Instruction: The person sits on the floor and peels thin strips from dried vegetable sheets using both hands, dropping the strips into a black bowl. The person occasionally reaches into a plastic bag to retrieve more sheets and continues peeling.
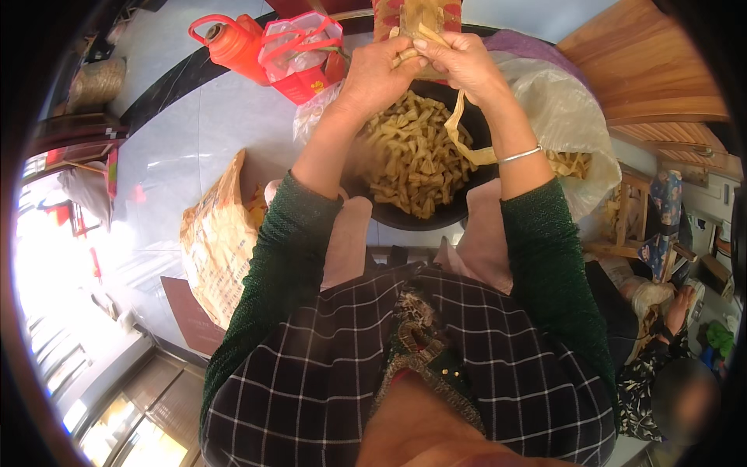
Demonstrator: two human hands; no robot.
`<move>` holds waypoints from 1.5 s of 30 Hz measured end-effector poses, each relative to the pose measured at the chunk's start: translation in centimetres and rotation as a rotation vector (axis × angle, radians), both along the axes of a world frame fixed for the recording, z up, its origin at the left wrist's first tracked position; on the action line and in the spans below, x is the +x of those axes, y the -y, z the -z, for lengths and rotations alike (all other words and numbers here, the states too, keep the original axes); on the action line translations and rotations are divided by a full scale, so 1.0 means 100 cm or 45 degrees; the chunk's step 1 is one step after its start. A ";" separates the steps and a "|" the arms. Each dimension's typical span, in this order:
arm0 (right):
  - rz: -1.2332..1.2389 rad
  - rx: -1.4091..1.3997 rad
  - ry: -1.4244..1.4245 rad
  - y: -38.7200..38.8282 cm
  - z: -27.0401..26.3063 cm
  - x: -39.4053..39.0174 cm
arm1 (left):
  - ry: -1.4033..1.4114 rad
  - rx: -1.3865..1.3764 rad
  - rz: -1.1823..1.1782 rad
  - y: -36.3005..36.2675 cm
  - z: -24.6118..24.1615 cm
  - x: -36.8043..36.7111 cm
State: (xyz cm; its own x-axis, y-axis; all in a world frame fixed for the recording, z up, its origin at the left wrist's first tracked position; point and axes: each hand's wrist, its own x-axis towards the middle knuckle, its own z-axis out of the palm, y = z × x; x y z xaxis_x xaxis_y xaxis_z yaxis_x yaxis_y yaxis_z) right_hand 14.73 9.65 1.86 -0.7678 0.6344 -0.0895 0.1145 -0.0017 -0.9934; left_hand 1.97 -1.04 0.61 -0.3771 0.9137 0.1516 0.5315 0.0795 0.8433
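My left hand (382, 70) and my right hand (467, 61) meet at the top of the view, fingertips nearly touching. Both pinch a flat, yellowish, pliable strip (454, 119) that is bent between the fingers. Its long tail hangs beside my right wrist, which wears a silver bangle, and curls down toward the forearm. Below my hands is a round black pan (408, 222) heaped with short knotted pieces (417, 157) of similar strip material. What the strip is made of, I cannot tell. The fold between my fingertips is partly hidden.
A translucent plastic sack (554, 105) at right holds more strips (569, 164). Left stand a red jug (236, 52), a red gift bag (300, 82) and a paper sack (219, 239). Beyond my hands is a red patterned seat (385, 17). Another person (642, 362) sits lower right.
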 end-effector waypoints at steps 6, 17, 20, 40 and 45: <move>-0.137 -0.355 -0.154 0.003 0.002 0.004 | 0.807 0.323 0.255 -0.004 0.006 0.001; -0.287 -0.828 -0.580 0.004 -0.001 0.022 | 1.024 0.538 0.603 -0.004 -0.011 0.008; 0.042 -0.670 -0.497 0.011 -0.005 0.012 | 0.605 0.166 0.339 0.008 -0.023 0.003; -0.386 -0.786 -0.128 0.023 -0.019 0.023 | 1.107 0.964 -0.105 0.016 -0.045 -0.006; -0.351 -0.722 -0.632 0.022 -0.018 0.025 | -0.105 1.109 -0.180 -0.010 -0.016 0.019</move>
State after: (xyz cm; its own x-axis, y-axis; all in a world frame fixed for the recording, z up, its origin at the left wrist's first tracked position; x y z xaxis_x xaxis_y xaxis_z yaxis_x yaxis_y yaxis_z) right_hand 17.27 7.41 3.63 -0.9252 0.3760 0.0516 -0.2705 -0.5578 -0.7846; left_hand 3.85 -0.05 2.20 -0.4348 0.4070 0.8033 0.6273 -0.5032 0.5944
